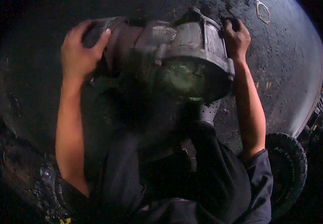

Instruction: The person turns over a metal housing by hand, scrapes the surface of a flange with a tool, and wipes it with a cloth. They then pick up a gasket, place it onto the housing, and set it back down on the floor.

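Observation:
A large, dirty metal housing spans the space between my two hands at the top of the head view. Its wide round opening faces toward me on the right part. My left hand is curled round the housing's narrower left end, thumb on top and fingers partly behind it. At the flanged right end, my right hand grips the rim with bent fingers. The underside of the housing is in deep shadow.
Beneath lies a dark, worn floor. A flat gasket rests at the upper right. A tyre stands at the lower right, and metal parts lie at the lower left. A perforated shoe shows below the housing.

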The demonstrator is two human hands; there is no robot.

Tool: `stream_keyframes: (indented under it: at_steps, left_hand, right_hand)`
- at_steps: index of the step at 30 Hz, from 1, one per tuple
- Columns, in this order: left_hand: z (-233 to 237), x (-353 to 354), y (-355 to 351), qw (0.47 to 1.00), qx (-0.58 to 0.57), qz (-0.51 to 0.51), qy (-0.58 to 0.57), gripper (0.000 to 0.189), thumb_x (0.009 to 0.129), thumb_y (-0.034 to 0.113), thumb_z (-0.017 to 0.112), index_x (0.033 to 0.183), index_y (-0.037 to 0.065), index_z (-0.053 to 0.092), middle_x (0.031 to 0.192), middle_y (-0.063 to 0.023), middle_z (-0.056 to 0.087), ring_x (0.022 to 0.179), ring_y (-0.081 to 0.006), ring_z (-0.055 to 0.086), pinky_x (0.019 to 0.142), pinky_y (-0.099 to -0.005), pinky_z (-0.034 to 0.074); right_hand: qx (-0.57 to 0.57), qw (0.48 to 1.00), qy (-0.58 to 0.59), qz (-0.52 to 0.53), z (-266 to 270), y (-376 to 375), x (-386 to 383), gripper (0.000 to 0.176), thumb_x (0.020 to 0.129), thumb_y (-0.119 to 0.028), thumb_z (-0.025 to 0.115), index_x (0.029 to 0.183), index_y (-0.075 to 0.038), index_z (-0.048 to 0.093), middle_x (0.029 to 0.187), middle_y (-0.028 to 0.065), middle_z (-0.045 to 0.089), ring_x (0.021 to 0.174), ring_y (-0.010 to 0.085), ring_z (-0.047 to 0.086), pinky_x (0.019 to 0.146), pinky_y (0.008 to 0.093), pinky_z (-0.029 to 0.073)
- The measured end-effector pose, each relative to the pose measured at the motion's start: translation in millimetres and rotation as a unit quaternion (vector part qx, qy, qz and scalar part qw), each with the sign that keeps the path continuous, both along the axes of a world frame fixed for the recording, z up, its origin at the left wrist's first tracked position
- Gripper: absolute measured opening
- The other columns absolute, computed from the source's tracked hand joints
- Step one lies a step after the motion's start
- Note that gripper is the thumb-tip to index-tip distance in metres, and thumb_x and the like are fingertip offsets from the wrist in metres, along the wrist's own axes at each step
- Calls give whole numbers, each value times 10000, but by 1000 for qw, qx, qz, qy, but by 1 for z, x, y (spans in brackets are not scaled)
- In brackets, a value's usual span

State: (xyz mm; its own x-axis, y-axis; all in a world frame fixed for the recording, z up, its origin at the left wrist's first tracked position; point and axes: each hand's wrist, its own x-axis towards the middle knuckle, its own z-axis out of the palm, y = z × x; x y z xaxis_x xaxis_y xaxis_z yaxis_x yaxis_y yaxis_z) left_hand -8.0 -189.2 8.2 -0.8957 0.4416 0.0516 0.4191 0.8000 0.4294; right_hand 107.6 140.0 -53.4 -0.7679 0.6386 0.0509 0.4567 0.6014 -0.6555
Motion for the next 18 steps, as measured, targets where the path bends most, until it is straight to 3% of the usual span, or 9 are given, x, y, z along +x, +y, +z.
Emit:
stream_keyframes:
  at_steps: [1, 2, 4, 6, 10, 12, 13, 15, 18]
  left_hand:
    - [1, -4, 0, 1000, 1, -1, 1, 466, 753, 347, 706, 1107, 61, 608, 1081, -161, 615, 1009, -272, 592, 880, -341, 449]
    - [1, -8, 4, 1000, -20, 5, -9, 477, 754, 375, 698, 1106, 66, 613, 1060, -157, 625, 993, -270, 601, 873, -338, 452]
    - [-1, -19, 8, 999, -41, 13, -21, 489, 754, 402, 690, 1106, 71, 618, 1040, -154, 636, 977, -267, 611, 865, -335, 455]
    - [-3, -33, 13, 995, -78, -3, -65, 514, 765, 456, 659, 1120, 87, 617, 1025, -140, 645, 958, -264, 622, 856, -347, 459]
    - [21, -59, 45, 974, -119, 15, -191, 522, 774, 496, 632, 1128, 111, 620, 1027, -130, 646, 938, -265, 628, 848, -353, 461]
    - [65, -57, 91, 926, -165, 151, -303, 401, 785, 310, 631, 1034, -5, 637, 946, -180, 654, 869, -300, 625, 771, -373, 482]
    - [65, -60, 94, 928, -166, 149, -300, 401, 785, 310, 631, 1034, -5, 637, 946, -180, 654, 869, -300, 625, 771, -373, 482]
    - [57, -80, 99, 924, -229, 114, -285, 352, 814, 234, 573, 1053, -20, 622, 960, -179, 646, 890, -270, 618, 780, -348, 479]
    - [-47, -167, 33, 936, -281, -190, -99, 559, 759, 557, 614, 1116, 128, 631, 1023, -130, 649, 924, -264, 631, 849, -360, 463]
  right_hand:
    - [25, 1000, 16, -8, 1, -2, -3, 233, 787, -238, 549, 838, -31, 642, 819, 160, 650, 756, 295, 633, 713, 349, 475]
    - [25, 1000, 17, -9, -1, 3, -4, 233, 787, -238, 549, 838, -31, 642, 819, 160, 650, 756, 295, 633, 713, 349, 475]
    - [26, 995, 63, -73, -6, 25, 3, 252, 794, -245, 544, 849, -21, 645, 814, 146, 657, 735, 247, 625, 711, 331, 468]
    - [-51, 986, 116, -111, -4, 40, 22, 267, 814, -224, 548, 884, 17, 641, 787, 87, 653, 725, 156, 573, 686, 291, 451]
    - [-44, 986, 64, -145, 18, 44, 74, 257, 853, -202, 560, 979, 6, 640, 851, 44, 636, 774, 130, 565, 692, 252, 443]
    - [-48, 984, 80, -151, 13, 47, 100, 258, 854, -197, 562, 990, 9, 635, 855, 41, 629, 777, 132, 565, 692, 253, 443]
    - [-40, 984, 80, -156, 13, 47, 111, 260, 856, -200, 563, 993, 10, 631, 852, 38, 625, 768, 129, 558, 687, 250, 441]
    - [-74, 975, 41, -207, 14, 46, 128, 245, 866, -191, 559, 983, 13, 628, 858, 38, 616, 756, 116, 541, 678, 236, 432]
    - [-90, 975, 80, -189, 11, 39, 144, 209, 865, -175, 555, 942, 3, 631, 830, 51, 642, 740, 136, 564, 709, 266, 443]
